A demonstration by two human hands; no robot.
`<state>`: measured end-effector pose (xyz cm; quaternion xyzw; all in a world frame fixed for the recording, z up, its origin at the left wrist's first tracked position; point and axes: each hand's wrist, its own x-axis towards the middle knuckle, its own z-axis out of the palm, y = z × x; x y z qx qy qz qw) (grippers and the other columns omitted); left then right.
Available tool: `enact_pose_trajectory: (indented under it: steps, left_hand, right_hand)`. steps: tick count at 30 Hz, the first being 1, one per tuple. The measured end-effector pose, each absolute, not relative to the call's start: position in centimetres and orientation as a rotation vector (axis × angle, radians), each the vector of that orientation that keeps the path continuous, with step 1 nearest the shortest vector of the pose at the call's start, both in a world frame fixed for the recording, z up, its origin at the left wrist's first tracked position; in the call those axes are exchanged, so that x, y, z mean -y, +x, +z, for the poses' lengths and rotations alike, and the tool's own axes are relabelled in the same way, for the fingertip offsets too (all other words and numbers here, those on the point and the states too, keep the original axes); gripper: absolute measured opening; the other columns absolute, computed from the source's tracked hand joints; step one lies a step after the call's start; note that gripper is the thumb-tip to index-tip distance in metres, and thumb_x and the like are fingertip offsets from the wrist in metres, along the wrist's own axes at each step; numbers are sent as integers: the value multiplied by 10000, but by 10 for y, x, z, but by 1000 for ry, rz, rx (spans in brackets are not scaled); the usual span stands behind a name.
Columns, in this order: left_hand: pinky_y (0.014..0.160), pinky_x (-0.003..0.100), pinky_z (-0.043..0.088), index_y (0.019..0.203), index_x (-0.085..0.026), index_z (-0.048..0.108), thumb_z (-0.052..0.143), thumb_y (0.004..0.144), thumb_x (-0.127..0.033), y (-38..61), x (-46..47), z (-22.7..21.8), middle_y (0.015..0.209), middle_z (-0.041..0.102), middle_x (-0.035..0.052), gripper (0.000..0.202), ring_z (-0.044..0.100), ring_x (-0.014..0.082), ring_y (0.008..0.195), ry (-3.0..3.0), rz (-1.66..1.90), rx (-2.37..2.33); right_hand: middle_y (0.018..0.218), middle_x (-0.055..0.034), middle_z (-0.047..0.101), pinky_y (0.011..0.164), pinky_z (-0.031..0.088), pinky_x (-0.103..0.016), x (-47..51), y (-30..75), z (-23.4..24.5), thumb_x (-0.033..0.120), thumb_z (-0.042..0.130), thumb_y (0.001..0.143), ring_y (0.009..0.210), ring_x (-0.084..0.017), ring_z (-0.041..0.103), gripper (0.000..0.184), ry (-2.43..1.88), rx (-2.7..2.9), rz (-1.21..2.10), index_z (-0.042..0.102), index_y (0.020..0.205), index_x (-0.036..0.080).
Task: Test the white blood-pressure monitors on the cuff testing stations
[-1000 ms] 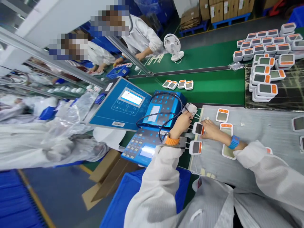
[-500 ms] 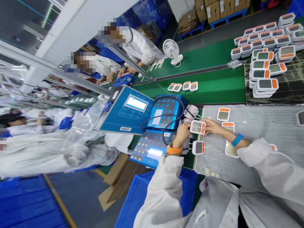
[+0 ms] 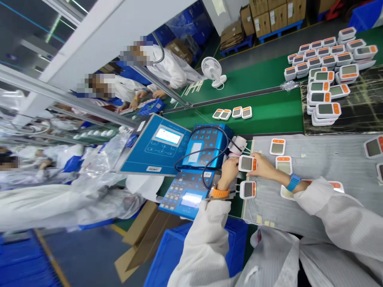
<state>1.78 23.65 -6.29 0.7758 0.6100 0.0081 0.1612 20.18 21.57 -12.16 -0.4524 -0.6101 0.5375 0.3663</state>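
Note:
A white blood pressure monitor (image 3: pixel 246 163) with orange buttons is held just above the near side of the bench, its screen grey and blank. My left hand (image 3: pixel 229 172) is closed at its left edge, by the tubes and cuffs; its fingertips are partly hidden. The fingers of my right hand (image 3: pixel 262 166) pinch the orange-button side. Just below them, a second monitor (image 3: pixel 247 189) lies with thin tubes at its left end. A wrapped white cuff (image 3: pixel 238 144) sits above my left hand. More monitors, such as this one (image 3: pixel 277 147), lie on the grey mat (image 3: pixel 329 159) around my right forearm.
Blue test units (image 3: pixel 206 147) with black cables stand left of my hands, beside a large blue panel (image 3: pixel 155 145). Stacked monitors (image 3: pixel 326 109) fill a dark marbled board at the right. A small white fan (image 3: pixel 212 69) stands beyond the rail. Co-workers in white sit at left.
The held monitor's screen has gone from showing digits to blank. Both hands remain on it, and my right hand has shifted slightly around its edge. The whole view has shifted a little.

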Motion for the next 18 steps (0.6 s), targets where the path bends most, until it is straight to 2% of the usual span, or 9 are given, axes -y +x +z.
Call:
enact_pose_trajectory:
  steps: [3,6,9,11,13,15,18]
  left_hand:
    - [890,303,541,979,-195,803,569,871,-109,21,-236,-59,1092,788,87,272,717,251,1081,2241,-21,-1789]
    - [917,321,546,1008,-235,802,585,933,-224,22,-237,-59,1088,792,71,230,717,262,1098,2276,-37,-1789]
    - [966,349,553,1129,-264,772,665,920,-323,20,-236,-64,1183,773,62,242,703,274,1148,2285,-50,-1723]
    - [1026,371,544,1284,-263,699,736,872,-316,20,-234,-65,1337,708,70,418,658,282,1248,2302,-40,-1670]
    - [1083,397,522,1391,-241,617,767,852,-322,20,-231,-63,1464,618,88,566,599,289,1336,2343,-20,-1611]
    - [1101,423,516,1412,-215,592,760,867,-359,22,-231,-57,1510,572,109,589,574,301,1365,2393,-16,-1582]
    - [1093,440,521,1403,-221,592,723,901,-407,28,-234,-44,1531,548,117,551,575,308,1359,2465,-30,-1587]
  right_hand:
    - [1237,-119,562,988,550,-474,-218,206,-104,193,850,639,1138,-282,611,643,-1180,1794,1124,565,1216,171]
    - [1359,-133,505,1005,544,-491,-238,252,-78,211,763,731,1220,-307,571,659,-1186,1852,787,535,1349,207]
    - [1415,-154,442,1079,478,-573,-275,354,-45,289,758,763,1363,-368,442,735,-1458,1512,252,475,1439,217]
    - [1435,-195,394,1099,445,-577,-302,439,-24,331,778,775,1382,-384,420,802,-1741,1234,17,430,1479,165]
    - [1434,-252,392,1106,433,-523,-327,517,-11,320,806,772,1346,-378,469,801,-2038,1072,-12,454,1450,76]
    - [1459,-310,388,1072,445,-482,-349,572,-9,296,838,758,1280,-373,536,769,-2316,1072,82,509,1397,24]
    - [1364,-289,540,1019,467,-408,-376,605,-18,171,848,731,1224,-327,589,626,-2441,1432,297,620,1294,23]
